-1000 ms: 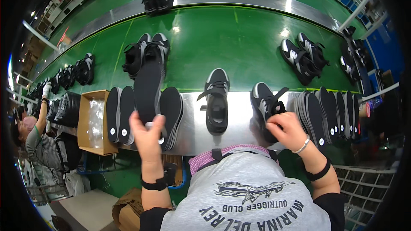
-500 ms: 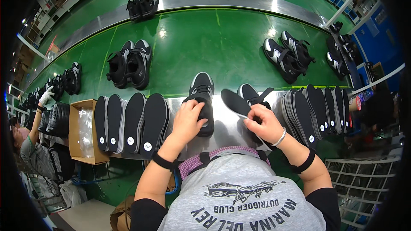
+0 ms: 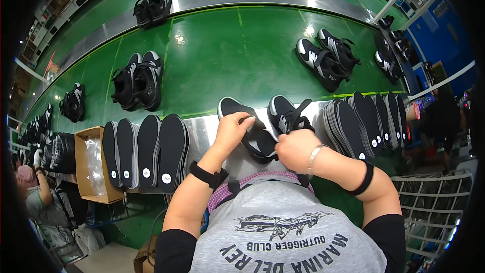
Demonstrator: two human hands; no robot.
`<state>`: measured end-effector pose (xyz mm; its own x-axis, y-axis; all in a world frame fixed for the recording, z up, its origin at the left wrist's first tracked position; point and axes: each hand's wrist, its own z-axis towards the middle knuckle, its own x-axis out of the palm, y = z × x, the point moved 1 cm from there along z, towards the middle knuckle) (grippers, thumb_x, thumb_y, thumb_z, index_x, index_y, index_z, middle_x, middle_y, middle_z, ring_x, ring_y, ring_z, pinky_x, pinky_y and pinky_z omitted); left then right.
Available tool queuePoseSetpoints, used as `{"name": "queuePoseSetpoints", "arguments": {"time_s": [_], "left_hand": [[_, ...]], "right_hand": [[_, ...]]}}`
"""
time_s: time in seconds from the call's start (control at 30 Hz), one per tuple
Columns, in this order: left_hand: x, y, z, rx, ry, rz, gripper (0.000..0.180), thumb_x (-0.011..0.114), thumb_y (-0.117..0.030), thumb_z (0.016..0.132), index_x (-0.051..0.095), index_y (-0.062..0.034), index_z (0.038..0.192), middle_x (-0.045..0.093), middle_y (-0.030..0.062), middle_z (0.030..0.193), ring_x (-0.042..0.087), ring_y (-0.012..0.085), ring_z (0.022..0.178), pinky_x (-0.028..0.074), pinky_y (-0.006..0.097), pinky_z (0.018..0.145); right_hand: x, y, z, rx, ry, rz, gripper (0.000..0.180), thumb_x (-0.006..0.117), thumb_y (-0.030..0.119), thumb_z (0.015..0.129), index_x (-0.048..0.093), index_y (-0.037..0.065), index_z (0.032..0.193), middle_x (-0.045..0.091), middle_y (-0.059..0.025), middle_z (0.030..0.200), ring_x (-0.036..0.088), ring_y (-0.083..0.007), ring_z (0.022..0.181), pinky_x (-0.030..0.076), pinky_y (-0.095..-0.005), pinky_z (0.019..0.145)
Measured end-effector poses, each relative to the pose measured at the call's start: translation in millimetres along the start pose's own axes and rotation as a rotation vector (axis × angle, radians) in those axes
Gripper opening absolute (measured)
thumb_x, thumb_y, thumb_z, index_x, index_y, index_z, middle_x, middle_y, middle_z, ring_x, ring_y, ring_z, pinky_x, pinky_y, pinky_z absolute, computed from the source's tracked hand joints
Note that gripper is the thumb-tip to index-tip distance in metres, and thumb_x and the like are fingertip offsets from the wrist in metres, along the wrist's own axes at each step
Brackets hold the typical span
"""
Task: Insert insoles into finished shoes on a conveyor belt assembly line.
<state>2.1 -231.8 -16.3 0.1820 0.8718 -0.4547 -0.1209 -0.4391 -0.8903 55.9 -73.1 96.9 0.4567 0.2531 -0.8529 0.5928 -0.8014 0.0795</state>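
Observation:
In front of me on the steel ledge stand two black sneakers with grey toes, a left one [image 3: 228, 105] and a right one [image 3: 281, 108]. My left hand [image 3: 233, 130] is closed at the left shoe's opening, its fingertips pinching the dark strap or tongue. My right hand [image 3: 299, 150] is closed on the heel end of a black insole [image 3: 264, 142], which reaches into the left shoe's opening. The insole's front part is hidden inside the shoe. The right shoe stands just beyond my right hand, its strap sticking up.
Stacks of black insoles [image 3: 174, 146] stand to the left, more insole stacks [image 3: 348, 126] to the right. A cardboard box [image 3: 83, 172] holds clear plastic. Sneaker pairs [image 3: 146, 83] sit on the green belt [image 3: 217, 55]. A co-worker [image 3: 43, 197] is at far left.
My right hand has carried the insole leftward from above the right shoe into the left shoe's opening. The left shoe has tilted, with my left hand at its strap or tongue. The view has shifted slightly.

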Motion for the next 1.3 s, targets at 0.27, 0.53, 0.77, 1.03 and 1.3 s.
{"name": "queuePoseSetpoints", "arguments": {"time_s": [0.27, 0.53, 0.77, 1.03, 1.3], "left_hand": [[19, 10, 0, -0.180, -0.013, -0.219, 0.029, 0.058, -0.023, 0.076, 0.061, 0.0048, 0.084, 0.062, 0.0159, 0.070, 0.059, 0.0211, 0.063, 0.044, 0.030, 0.059], [18, 6, -5, -0.191, -0.041, -0.145, 0.027, 0.058, -0.023, 0.078, 0.062, 0.0035, 0.082, 0.059, 0.0040, 0.065, 0.050, 0.0083, 0.059, 0.041, 0.024, 0.055], [23, 5, -3, -0.247, -0.014, -0.260, 0.024, 0.059, -0.021, 0.079, 0.062, 0.0032, 0.080, 0.059, 0.0029, 0.066, 0.050, 0.0073, 0.059, 0.040, 0.023, 0.055], [28, 12, -5, -0.260, -0.039, -0.340, 0.028, 0.058, -0.023, 0.077, 0.060, 0.0046, 0.079, 0.059, 0.0112, 0.064, 0.052, 0.0149, 0.057, 0.041, 0.028, 0.055], [26, 0, -3, -0.246, -0.010, -0.232, 0.023, 0.057, -0.021, 0.078, 0.061, 0.0022, 0.079, 0.057, 0.0027, 0.065, 0.049, 0.0076, 0.061, 0.039, 0.024, 0.056]], "right_hand": [[58, 1, 56, 0.148, -0.181, 0.169, 0.024, 0.055, 0.023, 0.072, 0.059, 0.002, 0.081, 0.056, -0.0163, 0.088, 0.058, -0.0310, 0.078, 0.048, -0.0396, 0.064], [30, -2, -4, 0.169, -0.066, 0.054, 0.027, 0.058, 0.027, 0.070, 0.056, 0.005, 0.084, 0.057, -0.0116, 0.085, 0.056, -0.0251, 0.081, 0.042, -0.0373, 0.067], [49, 11, 46, 0.070, -0.138, 0.032, 0.016, 0.054, 0.008, 0.070, 0.063, 0.003, 0.082, 0.059, -0.0126, 0.086, 0.058, -0.0263, 0.082, 0.049, -0.0356, 0.068], [54, -1, 87, 0.075, 0.289, 0.149, 0.021, 0.054, 0.008, 0.069, 0.064, 0.001, 0.087, 0.059, -0.0207, 0.093, 0.060, -0.0301, 0.086, 0.048, -0.0355, 0.072], [61, 1, 91, 0.237, 0.238, -0.005, 0.019, 0.056, 0.014, 0.072, 0.065, 0.007, 0.088, 0.064, -0.0097, 0.090, 0.061, -0.0213, 0.086, 0.049, -0.0302, 0.071]]}}
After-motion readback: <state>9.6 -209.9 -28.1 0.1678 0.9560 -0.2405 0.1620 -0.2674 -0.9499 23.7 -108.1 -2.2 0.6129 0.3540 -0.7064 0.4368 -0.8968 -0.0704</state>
